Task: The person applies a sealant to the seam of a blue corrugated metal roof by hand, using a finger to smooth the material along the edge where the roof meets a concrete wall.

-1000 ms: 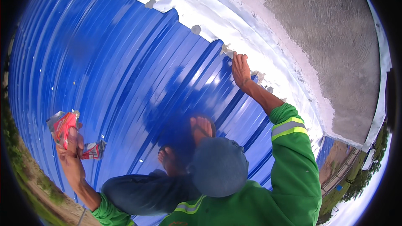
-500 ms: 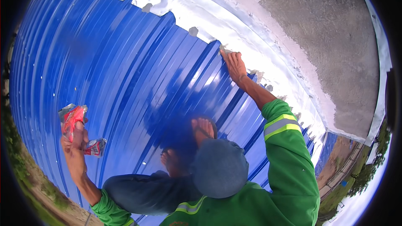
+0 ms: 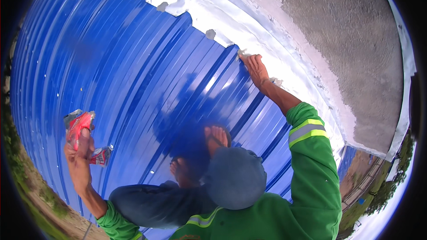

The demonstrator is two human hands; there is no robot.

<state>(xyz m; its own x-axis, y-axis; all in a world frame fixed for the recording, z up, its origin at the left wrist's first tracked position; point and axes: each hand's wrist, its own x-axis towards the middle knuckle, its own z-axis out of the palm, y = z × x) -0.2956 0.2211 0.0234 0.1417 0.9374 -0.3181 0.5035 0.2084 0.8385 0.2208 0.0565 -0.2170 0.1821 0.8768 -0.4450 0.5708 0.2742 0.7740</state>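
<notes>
Pressing silver flashing (image 3: 249, 40) down with right hand (image 3: 254, 69), fingers spread flat, fingertips on the jagged lower edge where it laps onto the blue roof (image 3: 133, 71). Gripping a crumpled red packet (image 3: 80, 122) in left hand (image 3: 78, 151), fingers closed round it, held well off to the side of the pressing hand. Judging it best: keeping the palm low, smoothing along the rib, leaning weight evenly, bare feet (image 3: 215, 135) braced just below the pressing hand
</notes>
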